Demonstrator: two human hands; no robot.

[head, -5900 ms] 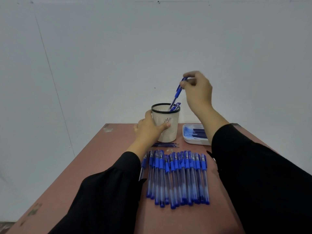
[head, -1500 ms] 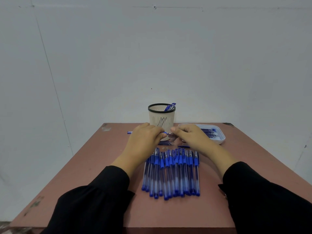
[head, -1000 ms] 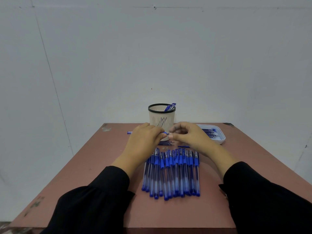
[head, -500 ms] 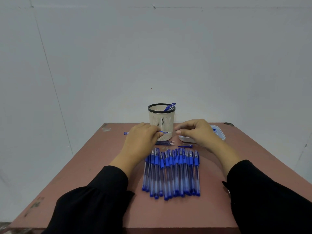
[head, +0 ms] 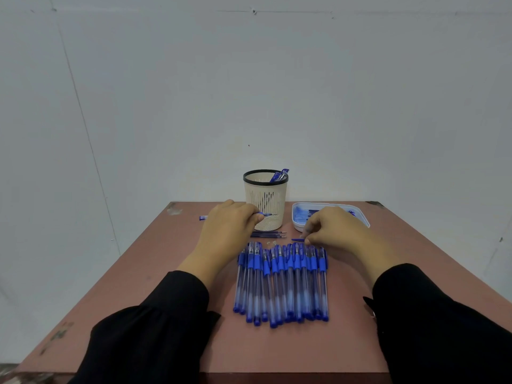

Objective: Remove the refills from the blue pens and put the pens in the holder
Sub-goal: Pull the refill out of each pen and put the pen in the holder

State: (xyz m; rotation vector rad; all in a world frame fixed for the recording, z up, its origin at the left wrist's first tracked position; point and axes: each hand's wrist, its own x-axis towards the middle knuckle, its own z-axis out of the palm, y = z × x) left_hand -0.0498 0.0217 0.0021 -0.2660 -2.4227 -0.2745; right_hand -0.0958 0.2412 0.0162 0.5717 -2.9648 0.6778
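Pens fill the middle of this reddish desk (head: 138, 286), and reading from nine o'clock toward three, the left hand (head: 230, 225) comes first: its fingers curl round a blue pen (head: 203, 217) held crosswise, the blue end poking out at nine o'clock and a thin tip showing at three o'clock, in front of the holder (head: 265, 200). That cream holder with a black rim stands at twelve o'clock of the desk, with a few pens (head: 279, 175) leaning inside it against the rim. Just in front of it lie three loose refills (head: 268, 234) side by side. At six o'clock from them sits the row of blue pens (head: 282, 284), packed parallel, caps pointing away from the person. The right hand (head: 335, 231) hovers low at the far right end of that row, fingertips pinching a small dark blue piece (head: 297, 240) that lies on the desk. Behind this hand, at two o'clock, rests a white tray (head: 363, 221) with blue pieces in it, partly hidden by the knuckles. Black sleeves (head: 155, 328) cover both forearms.
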